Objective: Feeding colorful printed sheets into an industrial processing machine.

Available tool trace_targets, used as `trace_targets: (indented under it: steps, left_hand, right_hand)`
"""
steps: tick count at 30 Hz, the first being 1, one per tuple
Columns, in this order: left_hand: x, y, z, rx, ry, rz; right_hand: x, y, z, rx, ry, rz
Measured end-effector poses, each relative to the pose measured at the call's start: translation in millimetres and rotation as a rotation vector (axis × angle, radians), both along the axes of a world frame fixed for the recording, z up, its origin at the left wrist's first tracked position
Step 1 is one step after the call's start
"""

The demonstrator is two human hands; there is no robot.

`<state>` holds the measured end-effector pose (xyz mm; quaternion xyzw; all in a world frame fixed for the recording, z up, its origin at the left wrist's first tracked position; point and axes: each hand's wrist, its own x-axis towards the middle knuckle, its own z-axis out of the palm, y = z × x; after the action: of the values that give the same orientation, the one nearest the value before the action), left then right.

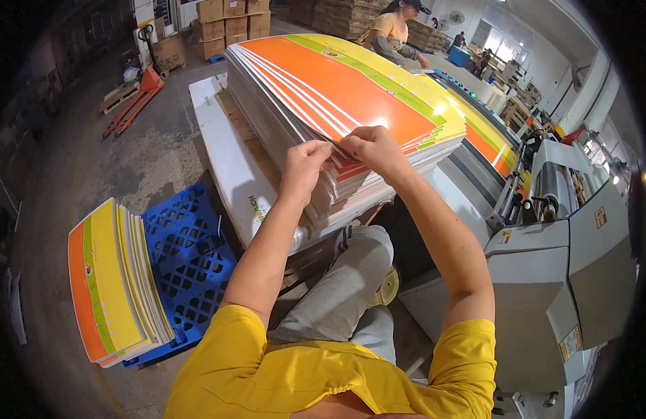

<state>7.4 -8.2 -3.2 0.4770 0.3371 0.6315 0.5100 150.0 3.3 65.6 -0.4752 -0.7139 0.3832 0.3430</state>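
A tall stack of large printed sheets (351, 84), orange, green and yellow, stands before me. Its top sheets are fanned along the left side, showing white edges. At the near corner, my left hand (303, 170) pinches the edge of a printed sheet between thumb and fingers. Close beside it, my right hand (376, 149) is closed on the same edge, knuckles up. The fingertips of both hands nearly meet, and they partly hide the sheet corner. Below them, the lower sheets lie slightly uneven at the corner.
A smaller stack of similar sheets (113, 272) lies on a blue plastic pallet (187, 241) at left. A grey machine with rollers (529, 255) stands at right. An orange pallet jack (143, 94) and cartons (225, 28) are farther back. Another person (396, 35) stands beyond the stack.
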Motion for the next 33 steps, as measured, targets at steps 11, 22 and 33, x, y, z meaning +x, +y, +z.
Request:
trace_targets:
  steps: [11,22,33]
  left_hand:
    - [3.3,-3.6,2.4,0.014,0.055,0.032]
    - [2.2,-6.8,7.5,0.032,0.046,0.035]
    - [2.9,-5.4,6.8,-0.011,-0.037,0.008]
  right_hand:
    - [16.2,6.5,-18.9,1.176,-0.388,-0.150]
    - [15.9,20.4,8.4,0.413,0.013,-0.274]
    - [27.2,9.1,-24.0,0.807,-0.245,0.134]
